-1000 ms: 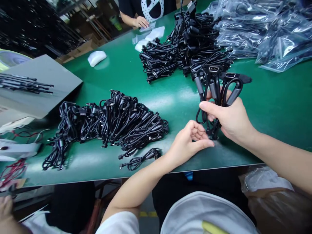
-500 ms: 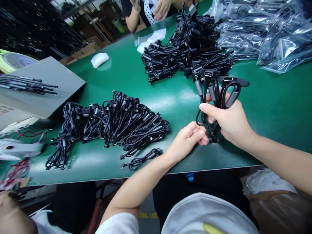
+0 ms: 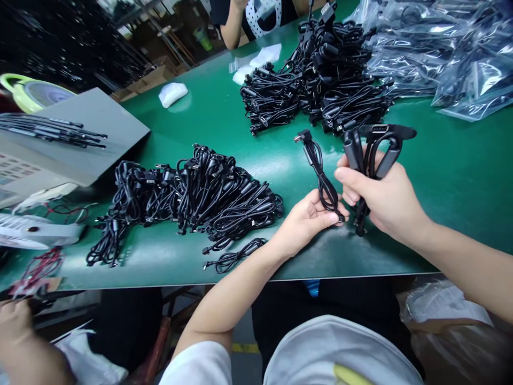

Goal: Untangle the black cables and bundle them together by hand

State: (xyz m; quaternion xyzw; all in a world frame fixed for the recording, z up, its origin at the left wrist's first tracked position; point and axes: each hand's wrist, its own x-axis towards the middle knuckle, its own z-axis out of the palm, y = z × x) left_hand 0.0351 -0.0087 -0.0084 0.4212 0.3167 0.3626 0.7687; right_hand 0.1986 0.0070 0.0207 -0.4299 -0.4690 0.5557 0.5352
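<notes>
My left hand point(image 3: 310, 216) pinches a coiled black cable point(image 3: 323, 176) near its lower end, and the cable tilts up and left above the table. Just right of it, my right hand point(image 3: 385, 190) is wrapped round a bundle of black cables point(image 3: 379, 140), with connectors sticking out above the fist and cable ends below. Beyond my hands lies a big heap of coiled black cables point(image 3: 324, 75). A second pile of cables point(image 3: 212, 195) spreads to the left, and a single coiled cable point(image 3: 236, 256) lies near the front edge.
Clear plastic bags of cables point(image 3: 433, 53) are stacked at the back right of the green table point(image 3: 452, 187). A grey box point(image 3: 108, 128) with thin black leads on top stands at the left. Another person's arm point(image 3: 231, 27) shows across the table; a person's hand point(image 3: 18, 321) is lower left.
One coiled cable has come away from the right hand's bundle and is now in my left hand, apart from the others. The view has shifted slightly.
</notes>
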